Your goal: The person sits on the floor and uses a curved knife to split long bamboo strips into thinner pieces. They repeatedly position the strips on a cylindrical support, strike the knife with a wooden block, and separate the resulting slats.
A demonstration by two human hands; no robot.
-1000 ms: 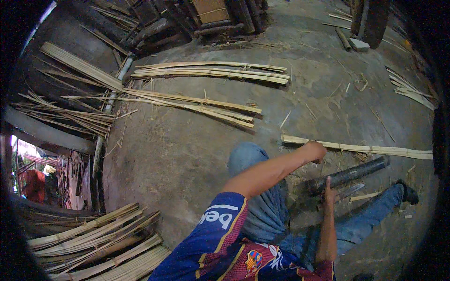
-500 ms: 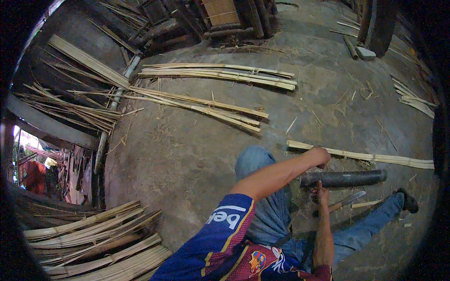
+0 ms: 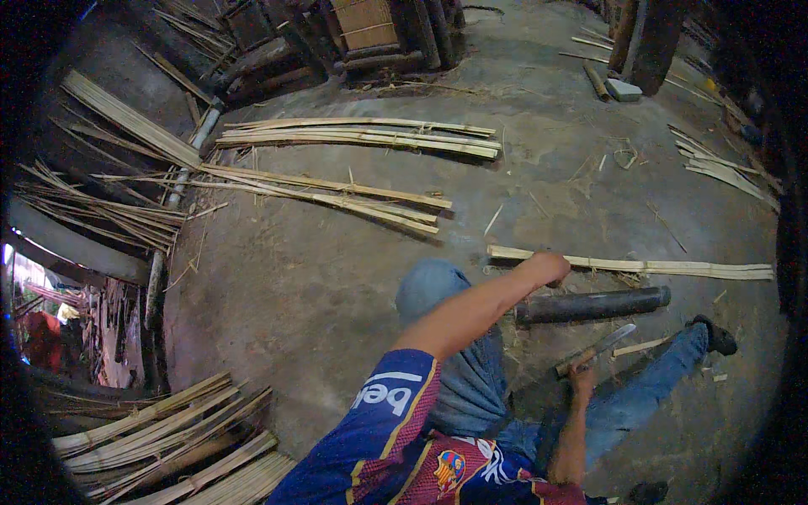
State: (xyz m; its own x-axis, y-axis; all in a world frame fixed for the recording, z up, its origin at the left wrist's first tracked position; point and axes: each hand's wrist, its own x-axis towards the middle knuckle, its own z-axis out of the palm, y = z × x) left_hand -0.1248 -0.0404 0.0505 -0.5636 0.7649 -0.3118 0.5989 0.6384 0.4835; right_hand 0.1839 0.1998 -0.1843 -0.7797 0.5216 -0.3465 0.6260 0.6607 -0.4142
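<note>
Illumination is soft, diffuse daylight with no hard shadows on the grey concrete floor. The brightest zone is a small overexposed opening at the far left edge. A black fisheye vignette surrounds the frame; the upper left and right rims are dim. Straight pale split bamboo strips bow toward the rim. Centre sharpness is moderate. The long pale bamboo slat reads clearly, while detail near the rim is soft and smeared.

Pale yellow bamboo strip, dark grey pipe, blue jeans
</note>
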